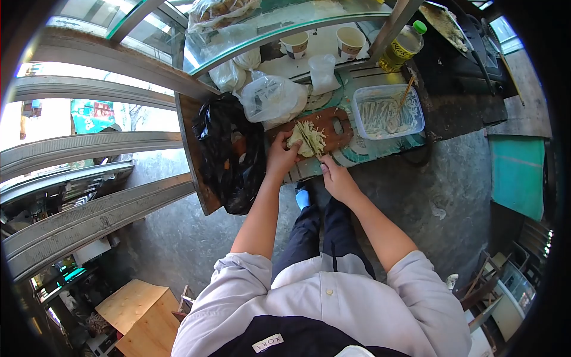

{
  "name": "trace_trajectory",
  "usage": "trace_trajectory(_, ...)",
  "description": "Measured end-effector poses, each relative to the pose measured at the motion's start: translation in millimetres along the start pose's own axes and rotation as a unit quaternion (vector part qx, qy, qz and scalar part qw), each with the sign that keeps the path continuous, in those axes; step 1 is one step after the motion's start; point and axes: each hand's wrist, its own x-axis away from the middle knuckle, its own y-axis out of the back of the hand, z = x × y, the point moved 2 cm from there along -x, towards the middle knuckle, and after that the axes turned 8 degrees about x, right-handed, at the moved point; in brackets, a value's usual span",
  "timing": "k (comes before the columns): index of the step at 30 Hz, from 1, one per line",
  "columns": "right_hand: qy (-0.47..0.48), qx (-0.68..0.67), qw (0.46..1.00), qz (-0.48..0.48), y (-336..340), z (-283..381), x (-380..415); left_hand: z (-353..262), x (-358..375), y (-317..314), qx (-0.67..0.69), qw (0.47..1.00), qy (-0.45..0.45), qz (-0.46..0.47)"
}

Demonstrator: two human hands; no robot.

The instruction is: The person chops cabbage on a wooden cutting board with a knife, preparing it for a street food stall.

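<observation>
A: What is the biggest thing around the cutting board (333, 128)?

B: The bench (380, 149) it lies on. Then the black bag (229, 154), slumped against the bench edge just left of the board. Behind the board sits a clear plastic bag (273, 98), and to the board's right a clear tub (388, 111) of pale strips with a stick standing in it. Farther back from the board are two paper cups (321, 43) and a bottle (403, 44) with a green cap.

A: And on the board itself?

B: A heap of pale shredded vegetable (308, 140), at the board's near end. The left hand (282, 156) is curled over the uncut lump at the heap's left side, fingers pressed down on it. The right hand (338, 178) is closed around the handle of a knife (310, 143), whose blade lies across the heap.

A: So which step does that look like?

B: Slicing, by the look of it about midway: shreds are already piled, yet a lump remains under the left hand.

A: What would the next cut call for?

B: Probably the holding fingers creeping back from the blade, and the knife coming down straight beside them, so strips stay thin and fingertips stay clear.
</observation>
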Motion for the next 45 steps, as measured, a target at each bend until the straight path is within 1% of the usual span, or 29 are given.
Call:
trace_trajectory(1, -0.004, 0.000, 1.000, 0.003, 0, -1, -2, 1, 1, 1, 0.000, 1.000, 0.005, 0.000)
trace_trajectory(3, -0.040, 0.083, 0.994, 0.066, 1, -5, -14, -1, 0, 1, 0.011, 1.000, -0.003, 0.005)
trace_trajectory(4, -0.041, 0.084, 0.993, 0.067, 3, -2, -19, -1, -1, 1, 0.012, 1.000, -0.002, 0.006)
trace_trajectory(6, -0.057, 0.137, 0.986, 0.081, 6, 4, -26, 1, -1, 1, 0.001, 1.000, 0.004, 0.003)
trace_trajectory(10, -0.056, 0.096, 0.990, 0.082, 31, 13, -30, 2, -2, 1, -0.009, 1.000, -0.003, 0.002)
trace_trajectory(12, -0.076, 0.049, 0.991, 0.101, 43, 20, -26, 1, -1, 1, -0.008, 1.000, -0.005, 0.001)
trace_trajectory(13, -0.076, 0.050, 0.991, 0.102, 44, 21, -22, 1, -1, 1, -0.007, 1.000, -0.004, 0.001)
trace_trajectory(16, -0.077, 0.034, 0.992, 0.095, 39, 15, -12, 0, 0, 0, -0.003, 1.000, -0.014, 0.003)
trace_trajectory(18, 0.034, 0.022, 0.999, 0.026, 25, 4, -10, -1, 1, 0, -0.004, 1.000, -0.017, -0.012)
trace_trajectory(19, 0.034, 0.022, 0.999, 0.027, 21, 1, -9, 0, 0, 1, -0.004, 1.000, -0.017, -0.013)
trace_trajectory(21, -0.003, 0.095, 0.994, 0.046, 12, -2, -9, 1, -1, 1, -0.009, 1.000, -0.012, 0.007)
trace_trajectory(22, -0.001, 0.096, 0.994, 0.044, 6, -1, -11, 2, -2, 1, -0.009, 1.000, -0.015, 0.007)
trace_trajectory(24, -0.049, 0.150, 0.986, 0.044, -2, 3, -15, 2, -1, 1, 0.010, 1.000, -0.027, -0.006)
trace_trajectory(28, -0.064, 0.109, 0.991, 0.035, 1, 9, -14, 1, 0, 2, 0.018, 1.000, -0.024, -0.002)
trace_trajectory(30, -0.033, 0.041, 0.999, 0.003, 6, 11, -8, 0, -1, 2, -0.011, 1.000, -0.010, 0.007)
trace_trajectory(31, -0.034, 0.040, 0.999, 0.005, 7, 11, -4, 0, 0, 2, -0.011, 1.000, -0.008, 0.006)
trace_trajectory(33, -0.028, -0.003, 1.000, 0.007, 9, 10, 4, 0, 0, 2, -0.011, 1.000, -0.008, 0.005)
trace_trajectory(37, -0.014, -0.003, 1.000, 0.014, 4, -2, 4, 0, -1, 2, -0.014, 1.000, -0.012, 0.002)
trace_trajectory(39, -0.012, 0.015, 0.999, 0.041, 2, -6, -1, 0, -2, 3, -0.024, 0.999, -0.018, 0.015)
trace_trajectory(40, -0.013, 0.015, 0.999, 0.039, 3, -5, -4, 0, -2, 3, -0.025, 0.999, -0.019, 0.017)
trace_trajectory(42, -0.043, 0.063, 0.995, 0.062, 0, 0, -11, -1, 0, 3, -0.021, 1.000, -0.004, 0.013)
trace_trajectory(43, -0.041, 0.063, 0.995, 0.058, 0, 3, -12, -3, 0, 4, -0.022, 1.000, -0.007, 0.014)
trace_trajectory(45, -0.056, 0.106, 0.992, 0.045, 2, 8, -10, -4, 2, 4, -0.045, 0.999, -0.009, 0.003)
